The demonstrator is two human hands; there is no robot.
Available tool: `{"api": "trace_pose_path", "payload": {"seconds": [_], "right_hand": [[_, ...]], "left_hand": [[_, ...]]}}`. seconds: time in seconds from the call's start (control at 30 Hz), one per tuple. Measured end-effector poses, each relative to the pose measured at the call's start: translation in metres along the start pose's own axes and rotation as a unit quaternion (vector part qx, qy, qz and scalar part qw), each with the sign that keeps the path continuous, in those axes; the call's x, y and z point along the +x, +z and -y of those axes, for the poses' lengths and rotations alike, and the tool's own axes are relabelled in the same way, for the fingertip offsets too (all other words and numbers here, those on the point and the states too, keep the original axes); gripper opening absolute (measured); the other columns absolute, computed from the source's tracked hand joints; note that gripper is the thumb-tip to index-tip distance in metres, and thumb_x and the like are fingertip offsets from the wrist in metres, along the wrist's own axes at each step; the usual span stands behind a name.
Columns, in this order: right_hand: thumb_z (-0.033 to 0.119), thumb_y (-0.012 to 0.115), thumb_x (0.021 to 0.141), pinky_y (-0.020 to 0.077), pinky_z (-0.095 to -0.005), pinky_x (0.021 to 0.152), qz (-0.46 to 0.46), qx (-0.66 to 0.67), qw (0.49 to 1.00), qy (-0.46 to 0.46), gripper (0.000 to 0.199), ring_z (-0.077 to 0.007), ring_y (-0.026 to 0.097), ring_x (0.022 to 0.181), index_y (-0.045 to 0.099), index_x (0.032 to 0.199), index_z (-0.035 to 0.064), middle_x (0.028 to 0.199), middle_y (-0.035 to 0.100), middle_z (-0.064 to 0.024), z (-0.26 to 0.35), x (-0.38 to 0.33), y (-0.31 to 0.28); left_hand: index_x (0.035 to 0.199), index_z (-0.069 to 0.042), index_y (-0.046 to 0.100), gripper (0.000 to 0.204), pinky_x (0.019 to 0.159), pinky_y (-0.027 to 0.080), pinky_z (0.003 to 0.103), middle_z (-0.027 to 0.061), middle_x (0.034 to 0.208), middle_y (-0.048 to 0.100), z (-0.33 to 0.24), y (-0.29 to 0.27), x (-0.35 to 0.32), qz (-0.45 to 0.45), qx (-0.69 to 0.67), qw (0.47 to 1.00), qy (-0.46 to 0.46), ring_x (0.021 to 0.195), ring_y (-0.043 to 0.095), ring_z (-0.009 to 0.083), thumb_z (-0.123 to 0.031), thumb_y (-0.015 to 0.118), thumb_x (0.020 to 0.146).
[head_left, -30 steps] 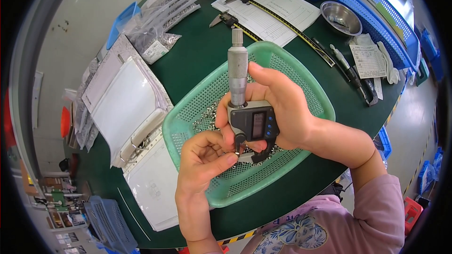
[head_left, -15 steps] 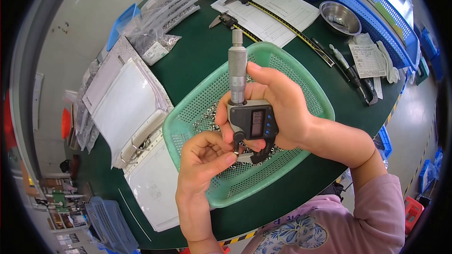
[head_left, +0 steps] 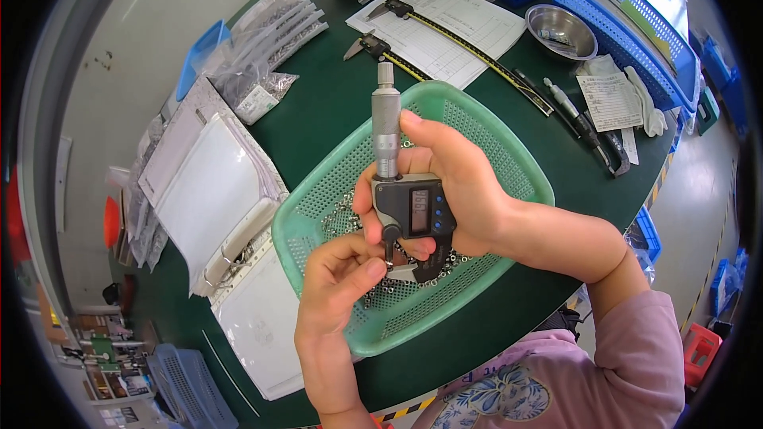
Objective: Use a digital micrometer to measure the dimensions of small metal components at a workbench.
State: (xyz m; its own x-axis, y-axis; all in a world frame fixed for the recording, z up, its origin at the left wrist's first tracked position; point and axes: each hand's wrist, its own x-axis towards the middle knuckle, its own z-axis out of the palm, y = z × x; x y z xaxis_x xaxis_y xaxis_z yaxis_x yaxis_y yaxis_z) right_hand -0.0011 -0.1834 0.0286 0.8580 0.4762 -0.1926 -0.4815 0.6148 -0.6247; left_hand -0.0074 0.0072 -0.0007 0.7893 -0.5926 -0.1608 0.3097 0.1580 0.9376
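Note:
Over a green perforated basket [head_left: 509, 139], my right hand [head_left: 469, 191] is wrapped round a digital micrometer [head_left: 405, 195], its thumb lying along the silver barrel. The micrometer stands with its thimble away from me and its jaws toward me. My left hand [head_left: 342, 278] is closed at the jaws, thumb and finger pinching a small metal part [head_left: 389, 260] between the measuring faces; the part is mostly hidden by the fingertips. Many small shiny metal nut-like parts [head_left: 338, 218] lie in the basket beneath both hands.
An open ring binder [head_left: 211, 183] lies left of the basket. Beyond it are bagged parts [head_left: 274, 32]. Two digital calipers [head_left: 445, 28] rest by papers [head_left: 489, 20]; a steel bowl [head_left: 560, 32], a second micrometer [head_left: 584, 123] and a blue basket [head_left: 628, 24] stand at right.
The view has shifted slightly, so the table things sit a little differently. My hands and the micrometer appear a little further left; both grips look the same.

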Motion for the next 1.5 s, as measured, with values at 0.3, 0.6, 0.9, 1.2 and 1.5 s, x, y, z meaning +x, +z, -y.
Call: {"api": "trace_pose_path", "payload": {"seconds": [0.3,0.6,0.9,1.2,1.5], "right_hand": [[0.058,0.022,0.083,0.0363,-0.0242,0.038,0.013,0.011,1.000,0.000,0.068,-0.0167,0.043,0.039,0.052,0.085,-0.0032,0.067,0.056,-0.0147,0.0013,-0.0010,0.0021],[0.060,0.027,0.080,0.0363,-0.0239,0.037,0.009,0.011,1.000,0.009,0.067,-0.0167,0.044,0.038,0.053,0.083,-0.0027,0.067,0.056,-0.0148,0.0018,-0.0003,0.0019],[0.060,0.029,0.080,0.0361,-0.0234,0.037,0.018,0.008,1.000,0.011,0.067,-0.0164,0.044,0.038,0.054,0.081,-0.0021,0.066,0.057,-0.0133,0.0000,0.0003,-0.0006],[0.062,0.024,0.082,0.0366,-0.0238,0.037,0.018,-0.002,1.000,-0.005,0.070,-0.0163,0.043,0.039,0.053,0.084,-0.0024,0.067,0.056,-0.0137,-0.0001,-0.0011,0.0017],[0.060,0.018,0.083,0.0363,-0.0240,0.037,0.033,0.037,0.999,0.012,0.072,-0.0161,0.043,0.039,0.051,0.086,-0.0037,0.068,0.055,-0.0146,0.0003,0.0002,0.0007]], "left_hand": [[0.080,0.001,0.056,0.009,0.071,0.040,0.024,0.0021,0.075,0.055,-0.0019,0.0022,0.0004,-0.001,0.000,1.000,-0.010,0.074,0.051,0.0100,-0.005,0.060,0.076],[0.079,0.000,0.056,0.009,0.071,0.040,0.025,0.0018,0.075,0.054,-0.0015,0.0019,0.0011,0.006,0.002,1.000,-0.006,0.074,0.050,0.0103,-0.007,0.061,0.076],[0.080,0.000,0.055,0.008,0.073,0.040,0.027,0.0009,0.075,0.052,-0.0027,0.0056,0.0008,0.004,-0.006,1.000,-0.017,0.076,0.050,0.0112,-0.007,0.058,0.077],[0.081,0.001,0.056,0.010,0.078,0.041,0.030,0.0062,0.082,0.058,-0.0056,0.0044,0.0000,0.020,-0.012,1.000,-0.018,0.081,0.054,0.0142,-0.008,0.058,0.077],[0.083,0.003,0.057,0.012,0.083,0.041,0.035,0.0107,0.085,0.060,-0.0058,0.0030,0.0005,0.030,-0.032,0.999,-0.013,0.086,0.056,0.0202,-0.008,0.057,0.078]]}}
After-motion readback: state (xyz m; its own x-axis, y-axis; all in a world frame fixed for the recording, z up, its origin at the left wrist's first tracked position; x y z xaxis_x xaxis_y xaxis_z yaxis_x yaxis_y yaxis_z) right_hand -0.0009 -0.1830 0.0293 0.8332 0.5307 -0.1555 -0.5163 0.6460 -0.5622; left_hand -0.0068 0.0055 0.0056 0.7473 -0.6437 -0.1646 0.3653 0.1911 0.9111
